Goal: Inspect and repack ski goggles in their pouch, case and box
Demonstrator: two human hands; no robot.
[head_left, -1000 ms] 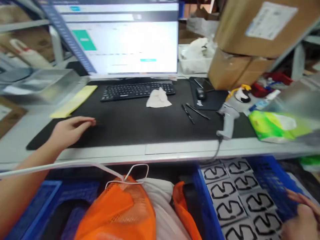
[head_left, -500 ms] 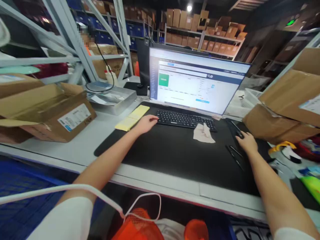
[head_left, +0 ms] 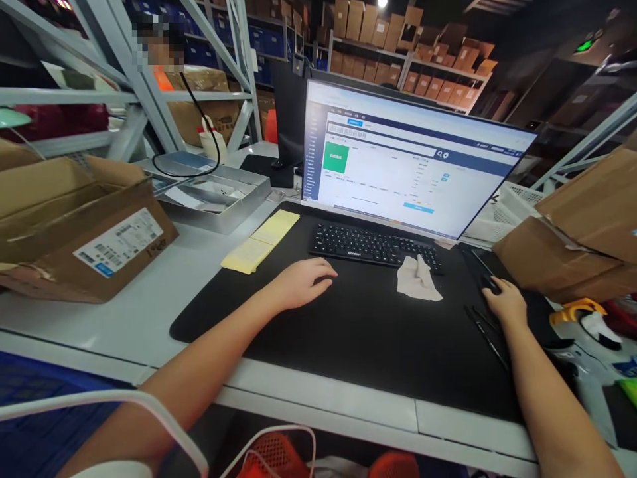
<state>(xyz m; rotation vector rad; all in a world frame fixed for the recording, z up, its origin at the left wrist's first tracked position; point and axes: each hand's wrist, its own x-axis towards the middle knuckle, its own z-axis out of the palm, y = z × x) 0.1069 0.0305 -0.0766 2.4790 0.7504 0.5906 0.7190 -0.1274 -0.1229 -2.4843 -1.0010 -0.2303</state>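
Curling over a small black mouse (head_left: 492, 285), the right hand (head_left: 507, 305) grips it; the left hand (head_left: 304, 283), thumb apart, is near a black rectangular keyboard (head_left: 365, 244).

An open cardboard box (head_left: 54, 247) stands at the left. Yellow notes (head_left: 261, 243) lie near a metal tray (head_left: 243, 208).

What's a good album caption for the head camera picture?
Right hand on the computer mouse, left hand near the keyboard, monitor glowing.
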